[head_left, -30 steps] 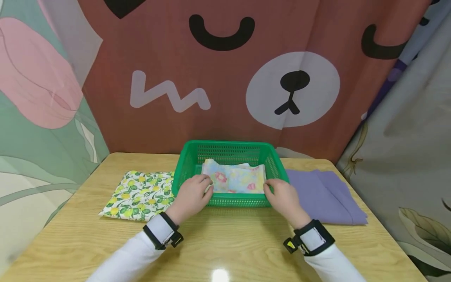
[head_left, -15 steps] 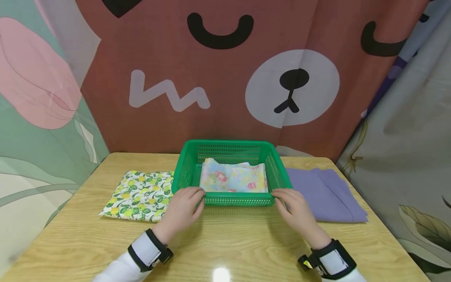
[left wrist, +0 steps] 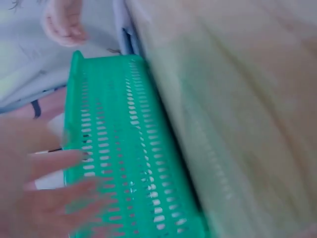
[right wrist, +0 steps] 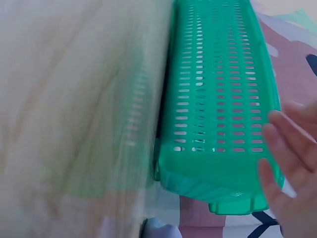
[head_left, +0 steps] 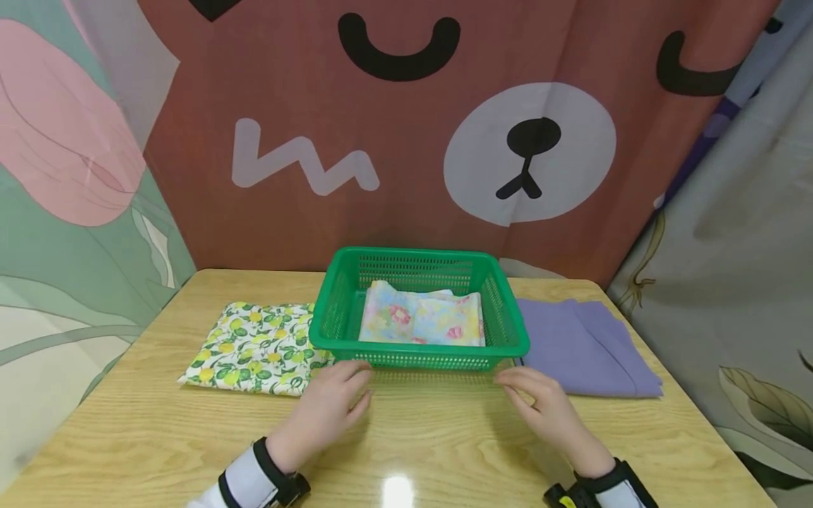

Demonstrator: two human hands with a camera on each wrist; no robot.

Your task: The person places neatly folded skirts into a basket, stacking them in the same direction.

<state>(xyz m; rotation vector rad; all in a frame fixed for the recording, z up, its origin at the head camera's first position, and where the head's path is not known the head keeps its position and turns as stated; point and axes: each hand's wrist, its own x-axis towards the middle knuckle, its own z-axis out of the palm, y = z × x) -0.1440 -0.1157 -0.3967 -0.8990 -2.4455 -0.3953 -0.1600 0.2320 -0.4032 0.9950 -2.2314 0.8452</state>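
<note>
- Green basket (head_left: 419, 353): rectangular, moulded plastic, walls perforated with rows of small slots, smooth rolled rim. Sits on the table at centre, toward the far edge.
- Floral cloth (head_left: 420, 319): folded, soft, pale blue-yellow with pink flowers; lies flat inside the basket, filling most of its floor.
- Left hand (head_left: 327, 409): released, fingers loosely extended, holding nothing. Rests over the table just near of the basket's near-left corner; from the head view it cannot be told whether the fingertips touch the wall. The left wrist view, blurred, shows the fingers (left wrist: 59, 198) lying close against the slotted wall.
- Right hand (head_left: 543, 409): released, fingers relaxed and slightly spread, holding nothing. Sits just near of the basket's near-right corner, apart from the rim in the head view. The right wrist view shows the fingers (right wrist: 287, 148) beside the near wall.
- Lemon-print cloth (head_left: 257, 347): folded flat rectangle, white with yellow lemons and green leaves; lies left of the basket, its right edge tucked at the basket's left side.
- Purple cloth (head_left: 587, 349): plain, matte, folded in layers; lies right of the basket, just beside it.
- Table (head_left: 419, 437): light wood grain, glossy finish, rounded corners.
- Backdrop (head_left: 406, 141): hanging brown fabric printed with a cartoon bear face, behind the table.
</note>
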